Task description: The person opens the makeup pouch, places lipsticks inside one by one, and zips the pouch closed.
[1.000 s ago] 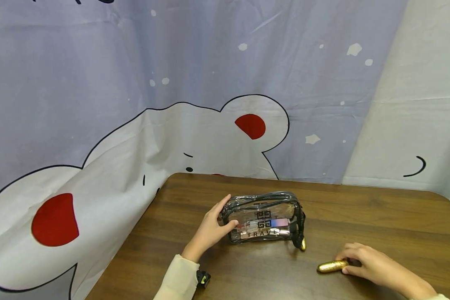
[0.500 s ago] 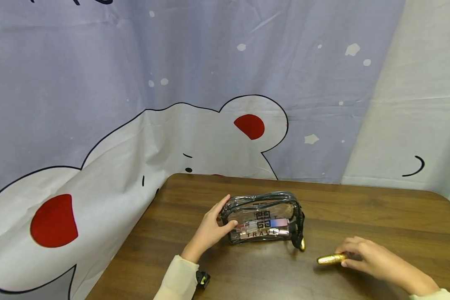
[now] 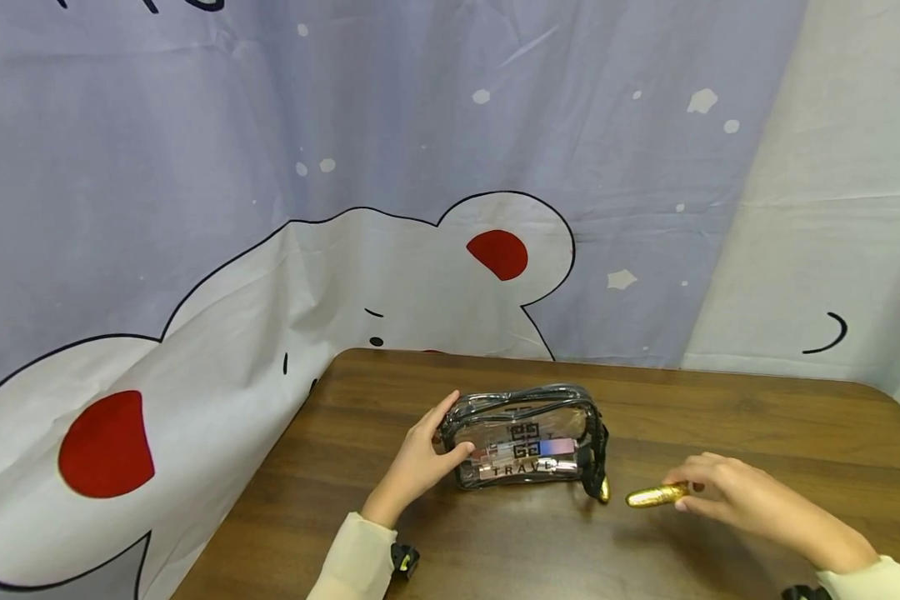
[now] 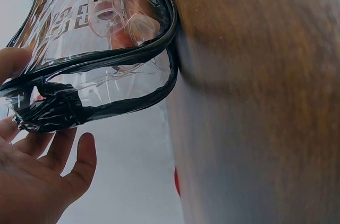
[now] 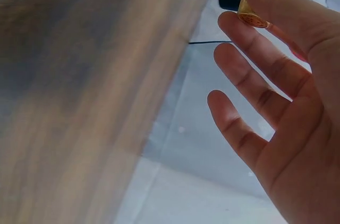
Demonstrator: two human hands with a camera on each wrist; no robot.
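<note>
A clear pouch with black trim (image 3: 528,437) stands on the table, with a pink-and-blue tube (image 3: 558,447) and other items showing through its side. My left hand (image 3: 418,467) grips the pouch's left end between thumb and fingers; the left wrist view shows that end (image 4: 58,102) close up. Right of the pouch, my right hand (image 3: 750,504) pinches one end of a gold tube (image 3: 654,497) above the table. In the right wrist view the thumb and index finger hold the gold tube (image 5: 252,17), the other fingers spread.
Another gold item (image 3: 605,489) shows at the pouch's lower right corner, partly hidden by it. The wooden table (image 3: 757,417) meets a printed curtain (image 3: 390,275) at the back and left.
My right hand has lifted the gold tube off the table and moved it slightly up and left towards the pouch. The left hand keeps its grip on the pouch.
</note>
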